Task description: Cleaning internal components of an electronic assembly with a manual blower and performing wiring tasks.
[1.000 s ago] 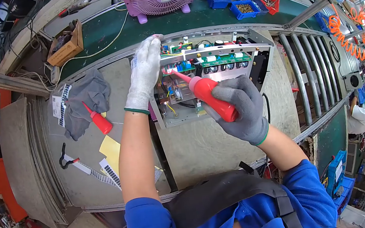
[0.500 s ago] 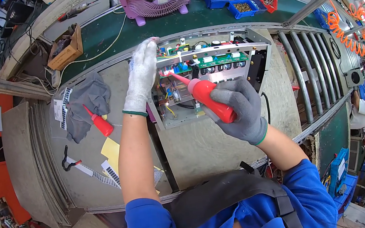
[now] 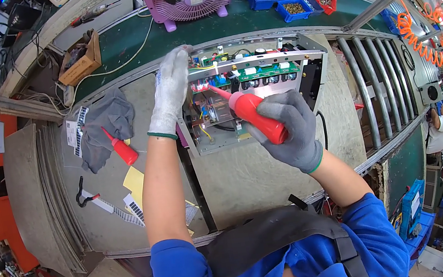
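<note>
My right hand [image 3: 295, 131], in a grey glove, is closed around a red squeeze bottle [image 3: 259, 117] with a long thin nozzle. The nozzle points up and left, its tip at the circuit parts in the left side of an open metal chassis [image 3: 273, 61]. Green circuit boards [image 3: 267, 71] and wires show inside this chassis. My left hand [image 3: 170, 89], white-gloved, lies along the chassis's left edge with its fingers stretched out toward the far corner. Part of that edge is hidden under the glove.
Left on the bench lie a second red bottle [image 3: 121, 148], a grey cloth [image 3: 109, 123], label strips [image 3: 113, 209] and a yellow sheet [image 3: 135, 186]. Beyond stand a purple fan [image 3: 192, 1], a carton [image 3: 83, 64] and blue parts bins [image 3: 294, 9]. Metal rollers [image 3: 375, 85] are at right.
The bottle and its nozzle have shifted very slightly within the same spot of the chassis. My left hand stays nearly where it was.
</note>
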A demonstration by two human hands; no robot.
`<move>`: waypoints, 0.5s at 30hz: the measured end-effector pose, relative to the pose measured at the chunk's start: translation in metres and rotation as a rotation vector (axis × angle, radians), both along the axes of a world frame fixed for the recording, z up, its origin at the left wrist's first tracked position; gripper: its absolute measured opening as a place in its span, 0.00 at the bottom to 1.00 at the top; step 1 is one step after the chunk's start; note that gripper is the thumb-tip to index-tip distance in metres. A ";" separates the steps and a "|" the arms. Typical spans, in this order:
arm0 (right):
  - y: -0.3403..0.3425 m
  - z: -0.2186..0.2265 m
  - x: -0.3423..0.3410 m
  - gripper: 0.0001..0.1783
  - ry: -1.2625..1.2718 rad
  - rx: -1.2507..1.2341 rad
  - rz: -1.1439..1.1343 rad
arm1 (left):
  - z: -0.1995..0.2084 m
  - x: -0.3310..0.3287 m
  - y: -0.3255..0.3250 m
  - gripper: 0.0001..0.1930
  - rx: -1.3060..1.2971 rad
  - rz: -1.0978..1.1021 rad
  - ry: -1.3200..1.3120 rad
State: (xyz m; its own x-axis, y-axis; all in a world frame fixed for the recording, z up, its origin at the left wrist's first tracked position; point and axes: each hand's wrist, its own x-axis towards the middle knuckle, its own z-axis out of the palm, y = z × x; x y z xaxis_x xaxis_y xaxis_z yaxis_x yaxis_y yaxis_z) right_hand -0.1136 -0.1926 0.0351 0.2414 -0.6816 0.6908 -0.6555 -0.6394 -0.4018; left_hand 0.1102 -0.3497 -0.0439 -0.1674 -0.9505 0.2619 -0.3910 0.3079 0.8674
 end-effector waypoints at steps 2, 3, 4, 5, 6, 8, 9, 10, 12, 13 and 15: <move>-0.002 -0.004 0.000 0.28 -0.014 0.014 0.000 | -0.001 0.000 -0.005 0.16 -0.075 -0.038 0.007; -0.005 -0.007 -0.001 0.26 -0.194 0.091 -0.027 | -0.001 0.000 -0.009 0.17 -0.113 -0.039 -0.012; -0.006 -0.010 -0.002 0.24 -0.360 0.174 -0.064 | -0.001 0.000 -0.012 0.17 -0.126 -0.039 -0.009; -0.005 -0.013 -0.004 0.23 -0.712 0.420 -0.083 | -0.001 0.000 -0.016 0.19 -0.026 -0.036 0.028; -0.005 -0.014 -0.009 0.24 -0.989 0.620 -0.113 | -0.001 0.000 -0.020 0.21 0.062 -0.025 0.068; -0.007 -0.020 -0.015 0.24 -1.139 0.667 -0.125 | -0.002 0.000 -0.027 0.20 0.076 -0.006 0.008; -0.005 -0.022 -0.018 0.24 -1.137 0.674 -0.157 | -0.002 -0.001 -0.030 0.18 -0.042 -0.032 -0.074; -0.001 -0.024 -0.020 0.23 -1.127 0.705 -0.182 | -0.003 0.000 -0.033 0.17 -0.161 -0.053 -0.162; 0.005 -0.029 -0.019 0.23 -1.111 0.739 -0.213 | -0.006 0.000 -0.036 0.16 -0.155 -0.055 -0.157; 0.008 -0.031 -0.016 0.22 -0.839 0.598 -0.240 | -0.008 0.000 -0.037 0.15 -0.219 -0.066 -0.219; 0.013 -0.034 -0.010 0.20 -0.512 0.438 -0.231 | -0.011 0.001 -0.038 0.15 -0.373 -0.063 -0.316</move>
State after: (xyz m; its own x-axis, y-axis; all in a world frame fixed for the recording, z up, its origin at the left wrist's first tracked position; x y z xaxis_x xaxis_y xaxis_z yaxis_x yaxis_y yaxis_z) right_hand -0.1236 -0.1793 0.0016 -0.2246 -0.9171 0.3293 -0.4149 -0.2158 -0.8839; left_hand 0.1110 -0.3878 -0.0554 -0.3474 -0.7872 0.5096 -0.5880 0.6062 0.5355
